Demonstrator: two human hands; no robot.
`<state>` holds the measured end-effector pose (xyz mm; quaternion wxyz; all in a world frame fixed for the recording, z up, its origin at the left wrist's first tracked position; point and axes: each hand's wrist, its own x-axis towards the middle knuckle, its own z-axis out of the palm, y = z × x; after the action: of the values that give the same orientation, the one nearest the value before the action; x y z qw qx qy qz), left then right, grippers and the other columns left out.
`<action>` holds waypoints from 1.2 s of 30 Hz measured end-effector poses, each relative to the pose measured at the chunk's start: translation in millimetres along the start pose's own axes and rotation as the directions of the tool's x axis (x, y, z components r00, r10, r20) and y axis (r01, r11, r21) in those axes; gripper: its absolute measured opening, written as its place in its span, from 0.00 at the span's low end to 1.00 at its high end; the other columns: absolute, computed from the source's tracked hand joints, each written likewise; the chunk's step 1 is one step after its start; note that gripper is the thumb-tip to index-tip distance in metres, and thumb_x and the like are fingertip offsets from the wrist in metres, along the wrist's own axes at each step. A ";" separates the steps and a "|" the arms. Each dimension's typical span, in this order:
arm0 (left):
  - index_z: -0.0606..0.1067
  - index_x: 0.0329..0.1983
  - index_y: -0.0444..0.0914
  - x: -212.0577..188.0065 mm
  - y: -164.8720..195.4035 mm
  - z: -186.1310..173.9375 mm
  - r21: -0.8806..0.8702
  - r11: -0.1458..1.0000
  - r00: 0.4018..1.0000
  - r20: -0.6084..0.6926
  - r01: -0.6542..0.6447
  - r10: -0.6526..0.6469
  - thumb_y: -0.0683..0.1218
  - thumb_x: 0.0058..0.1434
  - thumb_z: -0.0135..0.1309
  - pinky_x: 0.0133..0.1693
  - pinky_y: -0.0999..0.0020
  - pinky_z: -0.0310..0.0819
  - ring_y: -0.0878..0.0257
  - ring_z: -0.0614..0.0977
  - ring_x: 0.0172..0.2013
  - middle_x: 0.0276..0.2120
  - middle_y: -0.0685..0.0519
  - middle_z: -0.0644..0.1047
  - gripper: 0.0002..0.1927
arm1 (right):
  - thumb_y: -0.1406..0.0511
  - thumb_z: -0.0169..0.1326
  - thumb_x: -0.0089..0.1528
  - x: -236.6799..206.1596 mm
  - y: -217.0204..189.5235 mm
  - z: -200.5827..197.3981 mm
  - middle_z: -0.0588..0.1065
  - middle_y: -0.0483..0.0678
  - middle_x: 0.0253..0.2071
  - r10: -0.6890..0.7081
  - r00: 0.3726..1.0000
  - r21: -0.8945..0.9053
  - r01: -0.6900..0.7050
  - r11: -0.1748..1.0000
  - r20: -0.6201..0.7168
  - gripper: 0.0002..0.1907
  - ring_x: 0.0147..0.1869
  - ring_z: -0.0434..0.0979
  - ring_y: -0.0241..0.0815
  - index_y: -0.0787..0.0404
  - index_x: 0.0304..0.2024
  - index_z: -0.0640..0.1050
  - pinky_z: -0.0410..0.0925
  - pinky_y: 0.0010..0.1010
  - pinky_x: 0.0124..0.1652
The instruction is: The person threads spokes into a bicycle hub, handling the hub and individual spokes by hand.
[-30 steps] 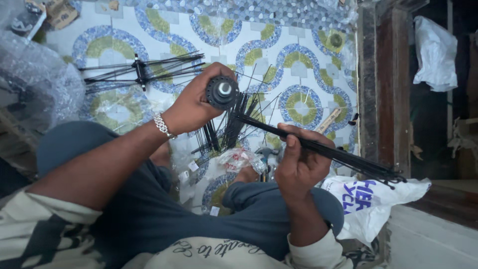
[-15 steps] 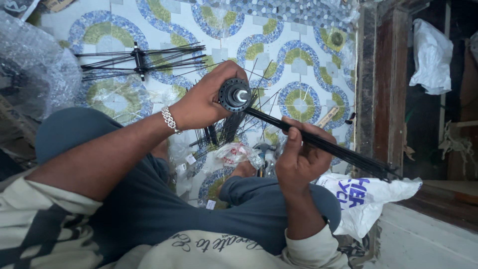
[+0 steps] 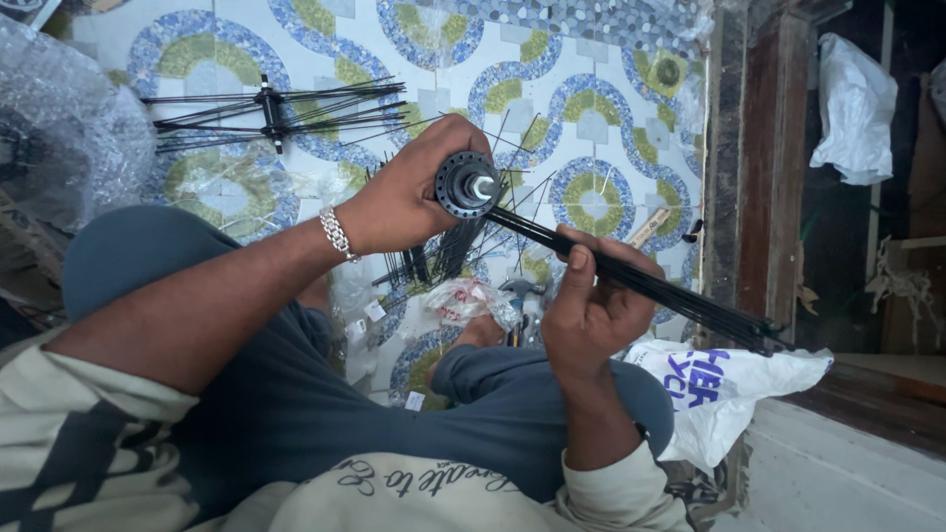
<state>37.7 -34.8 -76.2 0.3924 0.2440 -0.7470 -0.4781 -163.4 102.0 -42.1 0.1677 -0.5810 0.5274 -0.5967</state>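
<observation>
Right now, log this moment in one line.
left hand: holds wheel hub | right hand: grips spoke bundle | floor: tiled

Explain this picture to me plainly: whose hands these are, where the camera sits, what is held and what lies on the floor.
The camera sits on a person's head and looks down at their own lap and hands; they sit on a patterned tile floor. The left hand grips a round black wheel hub. The right hand holds a bundle of thin black spokes that reaches up to the hub. On the floor lie a second hub with spokes, more loose spokes, small plastic packets and a white plastic bag.
</observation>
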 end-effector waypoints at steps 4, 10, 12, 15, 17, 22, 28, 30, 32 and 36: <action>0.68 0.48 0.40 -1.1 -2.5 2.1 0.043 0.999 1.000 -0.015 -0.027 0.028 0.37 0.54 0.65 0.51 0.58 0.68 0.53 0.75 0.50 0.45 0.52 0.69 0.23 | 0.75 0.48 0.74 0.2 -0.7 -0.2 0.76 0.60 0.52 0.011 1.000 -0.030 -0.010 0.999 0.025 0.11 0.58 0.81 0.47 0.67 0.58 0.64 0.77 0.34 0.58; 0.67 0.48 0.40 -0.7 -4.5 3.9 0.061 0.998 1.000 0.009 0.004 -0.004 0.37 0.53 0.65 0.50 0.56 0.68 0.52 0.75 0.49 0.44 0.51 0.69 0.23 | 0.78 0.50 0.72 0.4 -1.0 0.2 0.77 0.60 0.50 -0.065 0.993 -0.151 0.080 0.985 0.101 0.12 0.55 0.82 0.47 0.68 0.55 0.64 0.76 0.33 0.57; 0.67 0.48 0.40 -0.8 -5.0 4.1 0.047 0.998 0.998 0.028 0.052 -0.053 0.36 0.50 0.62 0.49 0.56 0.69 0.52 0.75 0.49 0.45 0.51 0.69 0.24 | 0.78 0.51 0.72 0.5 -0.6 3.5 0.77 0.61 0.51 -0.072 0.988 -0.098 0.086 0.991 0.139 0.12 0.58 0.82 0.49 0.68 0.55 0.64 0.77 0.34 0.57; 0.67 0.48 0.39 -0.7 -6.1 4.7 0.068 0.996 0.998 0.021 -0.061 0.059 0.36 0.49 0.63 0.51 0.55 0.69 0.51 0.75 0.50 0.46 0.50 0.70 0.25 | 0.78 0.52 0.71 1.8 -2.1 7.4 0.77 0.60 0.50 -0.106 0.976 -0.127 0.132 0.983 0.189 0.12 0.59 0.83 0.49 0.68 0.54 0.65 0.77 0.33 0.56; 0.67 0.49 0.39 -1.2 -6.1 5.4 0.073 0.996 0.999 0.027 -0.042 0.040 0.36 0.51 0.63 0.51 0.56 0.69 0.51 0.75 0.50 0.46 0.50 0.69 0.24 | 0.78 0.53 0.70 3.1 -4.9 8.9 0.78 0.58 0.49 -0.111 0.973 -0.185 0.150 0.971 0.204 0.11 0.57 0.83 0.47 0.68 0.53 0.67 0.77 0.32 0.55; 0.71 0.50 0.39 -0.6 -2.1 5.7 0.021 0.997 0.995 0.065 0.077 -0.079 0.35 0.47 0.62 0.50 0.58 0.71 0.53 0.77 0.49 0.45 0.50 0.72 0.26 | 0.75 0.61 0.65 11.3 -8.4 13.6 0.80 0.55 0.42 -0.059 0.961 -0.474 0.186 0.860 0.269 0.08 0.45 0.84 0.46 0.65 0.47 0.78 0.75 0.34 0.46; 0.75 0.60 0.43 2.8 4.6 2.6 -0.184 0.978 0.995 0.019 0.101 -0.099 0.29 0.46 0.62 0.64 0.66 0.72 0.59 0.79 0.59 0.55 0.53 0.76 0.36 | 0.73 0.61 0.67 22.9 -4.6 5.2 0.81 0.54 0.42 -0.122 0.952 -0.578 0.270 0.770 0.281 0.08 0.43 0.85 0.48 0.65 0.49 0.78 0.75 0.34 0.44; 0.75 0.61 0.44 3.5 4.8 1.1 -0.169 0.978 0.992 0.002 0.126 -0.127 0.28 0.48 0.63 0.65 0.68 0.72 0.61 0.81 0.58 0.55 0.54 0.77 0.37 | 0.74 0.59 0.69 25.3 -3.8 -5.3 0.81 0.54 0.43 -0.134 0.962 -0.564 0.248 0.788 0.237 0.06 0.46 0.85 0.47 0.66 0.48 0.77 0.76 0.34 0.46; 0.75 0.61 0.44 3.4 4.4 0.7 -0.202 0.975 0.995 -0.009 0.098 -0.102 0.28 0.47 0.61 0.66 0.68 0.71 0.60 0.80 0.60 0.55 0.53 0.77 0.37 | 0.74 0.57 0.71 23.6 -2.8 -13.0 0.80 0.55 0.45 -0.132 0.978 -0.474 0.194 0.859 0.161 0.06 0.49 0.85 0.47 0.67 0.50 0.75 0.77 0.34 0.50; 0.75 0.63 0.45 2.5 3.2 2.3 -0.166 0.978 0.992 0.006 0.127 -0.128 0.29 0.48 0.63 0.62 0.67 0.75 0.60 0.81 0.54 0.51 0.53 0.76 0.38 | 0.73 0.52 0.76 14.1 -0.4 -18.3 0.78 0.59 0.50 -0.082 0.996 -0.167 0.076 0.983 -0.030 0.07 0.55 0.83 0.46 0.67 0.54 0.68 0.78 0.32 0.55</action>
<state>34.5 -34.0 -73.0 0.3816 0.2589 -0.6864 -0.5623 -182.9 98.7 -30.3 0.0853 -0.6023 0.5548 -0.5675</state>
